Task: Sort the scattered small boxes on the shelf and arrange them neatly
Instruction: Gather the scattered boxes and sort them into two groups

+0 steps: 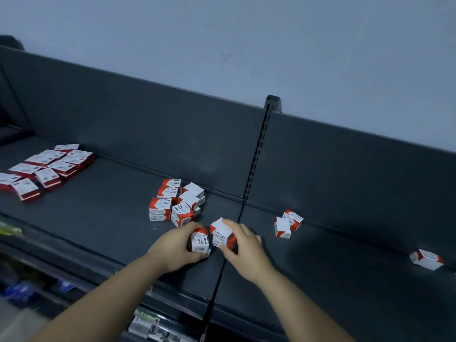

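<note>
Left hand (177, 245) holds one small box (199, 240), right hand (243, 245) a little stack (223, 234), both grips tight. Middle pile (176, 202) looks half done; loose boxes (287, 223) wait at the shelf's (111, 206) right end.

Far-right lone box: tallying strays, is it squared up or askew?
Askew: the lone box sits at an angle beside the back panel, apart from the rest.
</note>
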